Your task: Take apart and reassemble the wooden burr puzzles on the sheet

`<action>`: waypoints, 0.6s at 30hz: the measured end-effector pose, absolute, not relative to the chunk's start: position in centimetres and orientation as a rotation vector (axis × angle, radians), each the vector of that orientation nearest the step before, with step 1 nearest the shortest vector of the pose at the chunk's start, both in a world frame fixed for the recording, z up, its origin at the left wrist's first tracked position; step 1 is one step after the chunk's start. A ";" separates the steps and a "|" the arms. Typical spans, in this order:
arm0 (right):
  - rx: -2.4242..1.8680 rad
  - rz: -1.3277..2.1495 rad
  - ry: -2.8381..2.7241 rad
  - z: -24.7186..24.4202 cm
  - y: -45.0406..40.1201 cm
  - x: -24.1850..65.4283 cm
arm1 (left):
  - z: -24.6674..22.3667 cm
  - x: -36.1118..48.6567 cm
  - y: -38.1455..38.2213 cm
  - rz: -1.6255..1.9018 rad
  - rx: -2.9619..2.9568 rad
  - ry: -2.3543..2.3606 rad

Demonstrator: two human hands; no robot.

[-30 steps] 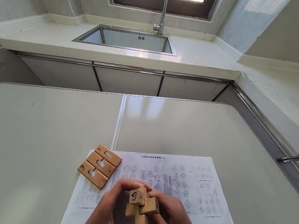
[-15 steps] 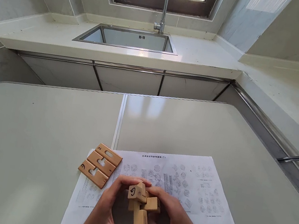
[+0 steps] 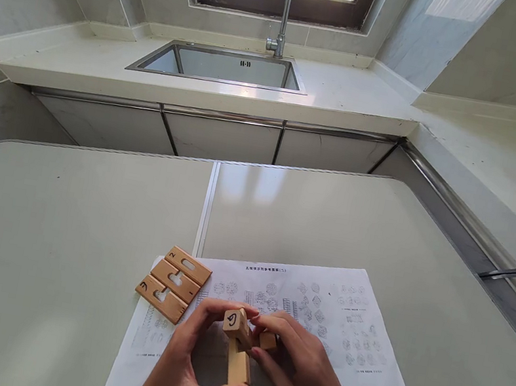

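Above a printed sheet, both hands work on an interlocking wooden burr puzzle (image 3: 238, 366). My left hand (image 3: 188, 360) clasps it between the thumb below and fingers above, around the upright piece and the block marked with a number. At its right side, my right hand (image 3: 298, 360) pinches a short wooden block (image 3: 268, 340) between thumb and fingers. Whether that block is still joined to the rest is hidden by the fingers. Left of the hands lie three flat slotted wooden pieces (image 3: 173, 283), numbered and set side by side, overlapping the sheet's corner.
The printed instruction sheet (image 3: 342, 308) with puzzle diagrams lies on a pale table (image 3: 83, 222) with a seam down its middle. Beyond it is a counter (image 3: 345, 92) with a sink (image 3: 217, 82) and a tap (image 3: 285, 11) under a window.
My right hand's fingers have closed in on the right-hand block, covering more of it. The puzzle has turned and tilted slightly in my left hand. The flat pieces have not moved.
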State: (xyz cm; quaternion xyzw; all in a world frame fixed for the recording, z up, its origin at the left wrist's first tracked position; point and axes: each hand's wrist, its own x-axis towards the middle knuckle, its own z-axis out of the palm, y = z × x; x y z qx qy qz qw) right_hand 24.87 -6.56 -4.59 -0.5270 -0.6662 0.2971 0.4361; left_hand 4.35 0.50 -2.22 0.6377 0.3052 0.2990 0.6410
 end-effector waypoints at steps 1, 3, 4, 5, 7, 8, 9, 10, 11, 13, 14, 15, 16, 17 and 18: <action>-1.321 0.710 -1.659 -4.6 -6.5 24.9 | -2.2 4.4 0.5 0.683 1.457 0.700; -1.335 0.656 -1.661 -4.7 -6.4 25.0 | -2.1 4.4 0.5 0.677 1.455 0.714; -1.343 0.636 -1.662 -4.7 -6.3 25.1 | -2.1 4.4 0.5 0.669 1.455 0.720; -1.354 0.619 -1.666 -4.7 -6.3 25.1 | -2.2 4.3 0.5 0.661 1.457 0.724; -1.378 0.592 -1.681 -4.8 -6.2 25.3 | -2.3 4.3 0.5 0.659 1.467 0.726; -1.390 0.581 -1.689 -4.8 -6.1 25.3 | -2.3 4.3 0.5 0.661 1.475 0.727; -1.400 0.572 -1.697 -4.8 -6.1 25.4 | -2.4 4.3 0.5 0.662 1.482 0.730; -1.408 0.567 -1.704 -4.8 -6.0 25.4 | -2.4 4.3 0.5 0.662 1.488 0.734; -1.411 0.567 -1.708 -4.8 -6.0 25.4 | -2.4 4.3 0.6 0.661 1.491 0.738; -1.408 0.577 -1.704 -4.6 -6.0 25.3 | -2.4 4.3 0.5 0.659 1.493 0.736; -1.402 0.583 -1.697 -4.5 -6.0 25.3 | -2.4 4.3 0.5 0.663 1.493 0.732; -1.392 0.589 -1.688 -4.4 -6.0 25.2 | -2.4 4.3 0.5 0.667 1.494 0.726; -1.378 0.592 -1.680 -4.2 -6.0 25.2 | -2.4 4.2 0.5 0.672 1.496 0.724; -1.364 0.593 -1.677 -4.0 -6.1 25.2 | -2.5 4.1 0.5 0.675 1.500 0.727; -1.349 0.590 -1.679 -3.8 -6.1 25.2 | -2.6 4.1 0.4 0.675 1.508 0.733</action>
